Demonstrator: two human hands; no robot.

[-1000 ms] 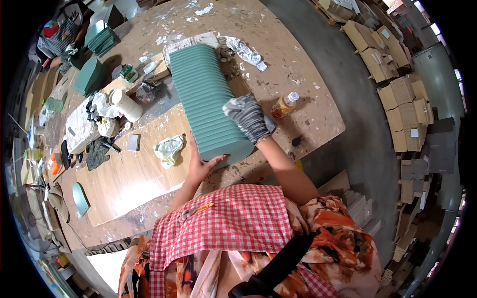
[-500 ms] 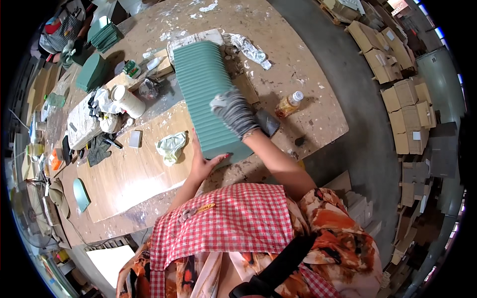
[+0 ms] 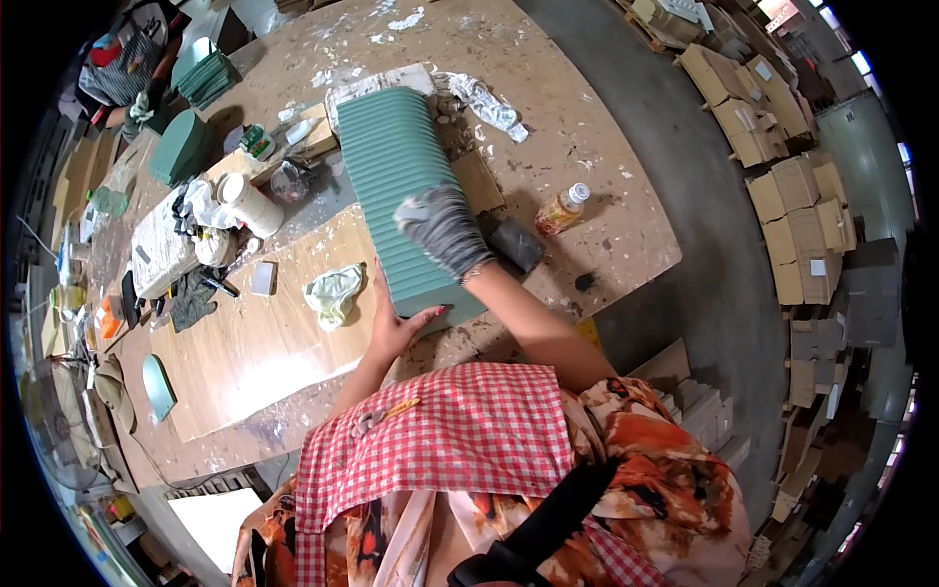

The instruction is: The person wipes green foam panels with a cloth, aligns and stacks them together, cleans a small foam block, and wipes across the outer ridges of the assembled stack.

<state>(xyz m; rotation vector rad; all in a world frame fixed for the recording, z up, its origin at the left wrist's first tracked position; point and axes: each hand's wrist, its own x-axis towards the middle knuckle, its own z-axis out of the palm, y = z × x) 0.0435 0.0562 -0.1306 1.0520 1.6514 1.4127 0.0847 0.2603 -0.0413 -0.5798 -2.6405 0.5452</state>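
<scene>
A long green ribbed block [image 3: 396, 147] with a curved top lies lengthwise before me, its far end by a white paint-stained slab [image 3: 416, 76]. Around its near left corner my bare left hand [image 3: 393, 328] is closed, thumb on the end face and fingers along the side. My right hand [image 3: 440, 230], in a grey striped knit glove, rests on the ribbed top with its fingers curled. Whether those fingers hold anything is hidden. Just right of the glove sits a dark grey block [image 3: 516, 245]. A crumpled pale cloth [image 3: 335, 295] lies to the left.
A bottle of amber liquid [image 3: 562, 208] stands at right. Leftward are a white cup [image 3: 249, 203], dark gloves [image 3: 193, 301] and green curved pieces [image 3: 181, 147]. A co-worker's gloved hand [image 3: 142, 108] shows at far left. Cardboard boxes [image 3: 797, 220] line the floor at right.
My right hand has shifted slightly left and nearer along the ribbed top, uncovering more of the dark grey block. My left hand keeps its place on the corner.
</scene>
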